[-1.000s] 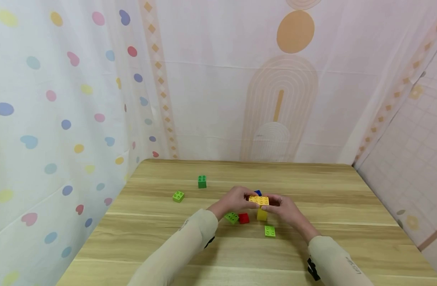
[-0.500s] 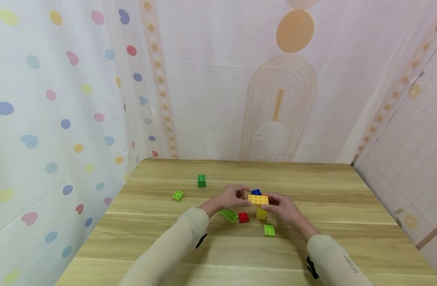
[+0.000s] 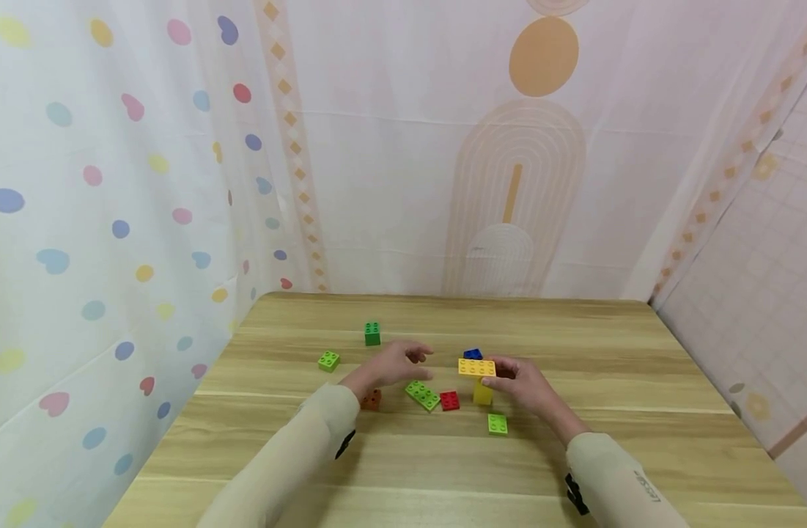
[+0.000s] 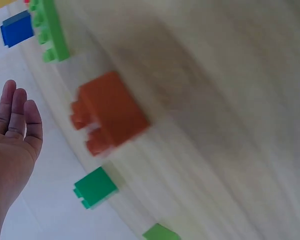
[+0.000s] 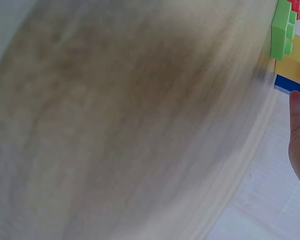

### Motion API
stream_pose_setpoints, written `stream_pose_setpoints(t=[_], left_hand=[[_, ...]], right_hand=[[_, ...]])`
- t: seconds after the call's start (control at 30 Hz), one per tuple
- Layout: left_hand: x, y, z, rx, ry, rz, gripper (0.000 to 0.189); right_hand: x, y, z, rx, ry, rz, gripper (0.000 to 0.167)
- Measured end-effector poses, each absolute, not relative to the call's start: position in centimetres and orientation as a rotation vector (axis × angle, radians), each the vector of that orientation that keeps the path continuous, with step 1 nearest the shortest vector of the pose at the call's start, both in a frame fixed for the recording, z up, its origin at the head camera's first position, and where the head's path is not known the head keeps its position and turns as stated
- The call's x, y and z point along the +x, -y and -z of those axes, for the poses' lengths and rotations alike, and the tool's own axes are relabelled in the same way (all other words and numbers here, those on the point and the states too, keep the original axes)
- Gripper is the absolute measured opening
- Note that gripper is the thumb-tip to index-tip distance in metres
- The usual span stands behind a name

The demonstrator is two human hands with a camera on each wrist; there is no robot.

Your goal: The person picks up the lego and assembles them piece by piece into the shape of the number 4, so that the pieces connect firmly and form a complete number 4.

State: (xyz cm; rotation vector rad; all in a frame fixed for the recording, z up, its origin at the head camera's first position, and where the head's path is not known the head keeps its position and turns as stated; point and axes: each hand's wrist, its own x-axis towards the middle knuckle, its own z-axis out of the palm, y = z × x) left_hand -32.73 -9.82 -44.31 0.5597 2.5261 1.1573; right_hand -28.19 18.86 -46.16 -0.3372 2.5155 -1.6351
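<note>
My right hand pinches a yellow stack at its right side, thumb in front and fingers behind. Its top is a long orange-yellow brick, over a yellow brick standing on the table. My left hand is in the air with fingers loosely extended, holding nothing. Below its wrist lies an orange-brown brick, partly covered in the head view but plain in the left wrist view. A long lime-green brick and a red brick lie between the hands.
Behind the stack lies a blue brick; in front is a small lime brick. Farther left are a dark green brick and another lime brick. Curtains hang beyond the wooden table.
My left hand has let go of the orange-yellow brick and moved left, uncovering the long lime brick and part of the orange-brown one. The right hand stays at the stack.
</note>
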Motion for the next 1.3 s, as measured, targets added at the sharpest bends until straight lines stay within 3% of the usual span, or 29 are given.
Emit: stream_pose_setpoints(t=[1.3], left_hand=[[-31.9,11.4,47.7,0.698,-2.551,-1.029,0.044]], right_hand=[[-28.2,-18.8,46.7,-0.308,-2.487,1.648,0.041]])
